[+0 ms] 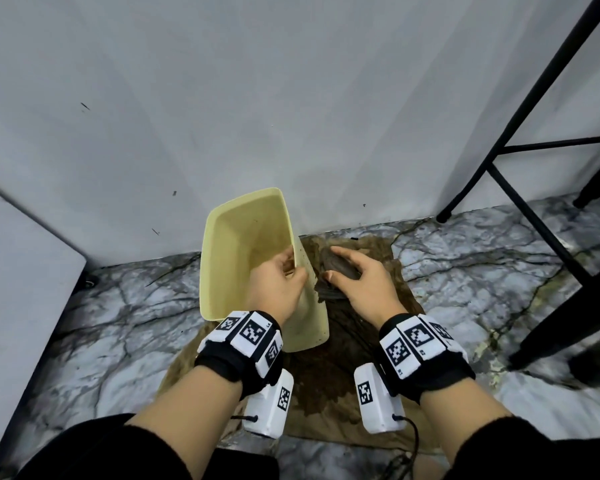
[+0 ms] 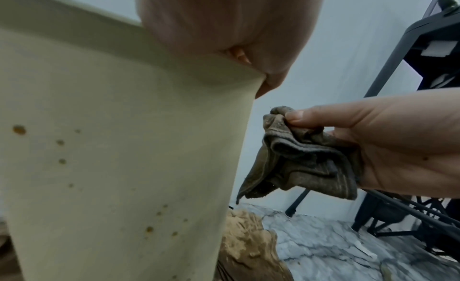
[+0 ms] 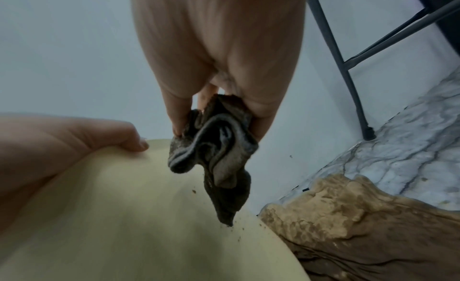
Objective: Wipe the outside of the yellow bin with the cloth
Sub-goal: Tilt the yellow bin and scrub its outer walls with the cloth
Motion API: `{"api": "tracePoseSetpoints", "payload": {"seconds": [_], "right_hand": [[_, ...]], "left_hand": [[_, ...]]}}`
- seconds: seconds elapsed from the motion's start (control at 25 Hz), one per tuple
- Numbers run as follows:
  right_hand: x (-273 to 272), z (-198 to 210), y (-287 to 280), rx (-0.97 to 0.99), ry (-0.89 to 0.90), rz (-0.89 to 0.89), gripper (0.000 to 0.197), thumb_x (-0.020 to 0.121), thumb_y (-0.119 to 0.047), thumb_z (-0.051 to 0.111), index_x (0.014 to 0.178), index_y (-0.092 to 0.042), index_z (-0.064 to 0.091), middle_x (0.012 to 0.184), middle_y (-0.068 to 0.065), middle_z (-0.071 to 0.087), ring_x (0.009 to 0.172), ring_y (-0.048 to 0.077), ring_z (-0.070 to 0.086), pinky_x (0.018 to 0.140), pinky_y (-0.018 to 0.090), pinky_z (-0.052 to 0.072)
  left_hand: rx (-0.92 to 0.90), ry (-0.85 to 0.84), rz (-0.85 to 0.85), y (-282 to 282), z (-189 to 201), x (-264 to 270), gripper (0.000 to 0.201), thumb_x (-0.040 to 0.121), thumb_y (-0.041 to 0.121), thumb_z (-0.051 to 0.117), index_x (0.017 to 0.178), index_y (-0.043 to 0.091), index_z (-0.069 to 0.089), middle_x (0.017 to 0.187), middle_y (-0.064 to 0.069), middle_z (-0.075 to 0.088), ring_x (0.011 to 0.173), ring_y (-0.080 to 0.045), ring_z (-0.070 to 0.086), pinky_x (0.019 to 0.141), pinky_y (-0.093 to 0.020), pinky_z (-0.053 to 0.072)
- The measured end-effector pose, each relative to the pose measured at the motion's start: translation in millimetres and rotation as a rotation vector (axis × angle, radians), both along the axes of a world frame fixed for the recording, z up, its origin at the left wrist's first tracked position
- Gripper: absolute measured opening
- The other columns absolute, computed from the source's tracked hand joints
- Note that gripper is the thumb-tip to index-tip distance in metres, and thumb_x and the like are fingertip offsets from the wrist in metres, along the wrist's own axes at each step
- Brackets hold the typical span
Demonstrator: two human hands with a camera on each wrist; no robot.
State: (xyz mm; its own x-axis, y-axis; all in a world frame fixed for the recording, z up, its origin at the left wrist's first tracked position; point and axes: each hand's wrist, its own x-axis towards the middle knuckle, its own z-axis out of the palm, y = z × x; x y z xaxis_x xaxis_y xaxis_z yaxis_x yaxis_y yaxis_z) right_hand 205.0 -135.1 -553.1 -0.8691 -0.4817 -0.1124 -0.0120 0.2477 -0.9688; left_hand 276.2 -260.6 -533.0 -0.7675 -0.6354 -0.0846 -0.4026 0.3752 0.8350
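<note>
Your head camera looks steeply down and forward from above both forearms, taking in the marble floor [image 1: 465,265] up to the white wall [image 1: 291,98]. Your left wrist camera sits very close against the outer side of the yellow bin [image 2: 112,157], facing along the palm and rightward, where the right hand [image 2: 410,143] and the cloth [image 2: 306,161] show. Your right wrist camera looks down along its own fingers, close to the same cloth [image 3: 216,147], with the bin [image 3: 124,226] beneath. All three share the bin, the cloth, the black frame leg [image 1: 520,109] and the brown mat [image 1: 343,375].
</note>
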Motion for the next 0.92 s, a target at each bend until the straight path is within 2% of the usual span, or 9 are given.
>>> {"api": "tracePoseSetpoints", "payload": {"seconds": [0.08, 0.2, 0.32, 0.48, 0.6, 0.72, 0.76, 0.84, 0.92], "right_hand": [[6, 6, -13, -0.039, 0.006, 0.012, 0.043, 0.079, -0.016, 0.067, 0.119, -0.026, 0.057, 0.11, -0.005, 0.062, 0.095, 0.003, 0.058, 0.072, 0.006, 0.048], [18, 12, -39, -0.121, -0.006, 0.046, 0.042, 0.077, -0.017, 0.069, 0.114, -0.031, 0.06, 0.113, -0.007, 0.063, 0.102, 0.004, 0.059, 0.088, 0.015, 0.048], [34, 5, -60, -0.076, 0.069, 0.059, 0.036, 0.081, -0.025, 0.065, 0.115, -0.033, 0.06, 0.113, -0.001, 0.059, 0.108, 0.01, 0.054, 0.098, 0.021, 0.04], [45, -26, -64, 0.031, 0.122, 0.038, 0.031, 0.087, -0.031, 0.055, 0.115, -0.044, 0.056, 0.112, 0.001, 0.055, 0.115, 0.024, 0.046, 0.106, 0.036, 0.035], [52, -32, -65, 0.039, 0.164, 0.015, 0.034, 0.086, -0.029, 0.057, 0.118, -0.04, 0.055, 0.111, 0.0, 0.052, 0.115, 0.024, 0.043, 0.103, 0.027, 0.029], [59, -26, -67, 0.041, 0.186, 0.044, 0.04, 0.085, -0.03, 0.058, 0.124, -0.038, 0.05, 0.11, -0.006, 0.043, 0.11, 0.015, 0.034, 0.097, 0.019, 0.023], [59, -28, -67, 0.049, 0.196, 0.047, 0.041, 0.086, -0.03, 0.057, 0.125, -0.038, 0.049, 0.111, -0.006, 0.042, 0.108, 0.013, 0.032, 0.095, 0.017, 0.021], [57, -34, -66, 0.035, 0.228, 0.029, 0.041, 0.086, -0.027, 0.057, 0.125, -0.037, 0.05, 0.116, -0.003, 0.045, 0.108, 0.015, 0.034, 0.095, 0.017, 0.022], [54, -41, -66, 0.009, 0.265, 0.004, 0.039, 0.087, -0.024, 0.057, 0.123, -0.035, 0.052, 0.12, 0.002, 0.047, 0.11, 0.017, 0.037, 0.097, 0.018, 0.024]], "left_hand": [[0.023, 0.074, 0.053, -12, 9, 8, 0.041, 0.083, 0.014, 0.056, 0.124, 0.012, 0.054, 0.107, 0.006, 0.064, 0.093, -0.001, 0.056, 0.083, -0.015, 0.044], [0.07, 0.201, 0.131, -31, 15, 17, 0.038, 0.081, 0.01, 0.057, 0.12, 0.01, 0.058, 0.114, -0.004, 0.066, 0.096, -0.003, 0.058, 0.088, -0.018, 0.047], [0.122, 0.228, 0.15, -36, 9, 25, 0.037, 0.083, 0.007, 0.055, 0.12, 0.012, 0.057, 0.109, -0.002, 0.066, 0.099, -0.005, 0.06, 0.084, -0.011, 0.047], [0.107, 0.14, 0.138, -41, -7, 28, 0.033, 0.086, 0.014, 0.054, 0.118, 0.015, 0.058, 0.102, -0.01, 0.071, 0.096, -0.016, 0.065, 0.086, -0.022, 0.048], [0.033, 0.125, 0.18, -42, -9, 28, 0.032, 0.086, 0.019, 0.054, 0.117, 0.014, 0.059, 0.099, -0.011, 0.072, 0.092, -0.02, 0.065, 0.089, -0.028, 0.048], [0.031, 0.14, 0.264, -40, -4, 24, 0.03, 0.085, 0.019, 0.053, 0.114, 0.017, 0.062, 0.094, -0.011, 0.072, 0.085, -0.017, 0.064, 0.08, -0.022, 0.045], [0.04, 0.134, 0.267, -39, -6, 22, 0.031, 0.086, 0.019, 0.052, 0.116, 0.017, 0.06, 0.09, -0.008, 0.071, 0.08, -0.011, 0.063, 0.078, -0.018, 0.044], [0.043, 0.115, 0.239, -36, -6, 18, 0.035, 0.088, 0.018, 0.048, 0.123, 0.018, 0.055, 0.072, 0.004, 0.064, 0.062, 0.005, 0.056, 0.062, -0.002, 0.039], [0.037, 0.086, 0.214, -35, -7, 16, 0.038, 0.09, 0.018, 0.043, 0.128, 0.019, 0.049, 0.064, 0.014, 0.052, 0.055, 0.001, 0.051, 0.056, -0.002, 0.038]]}}
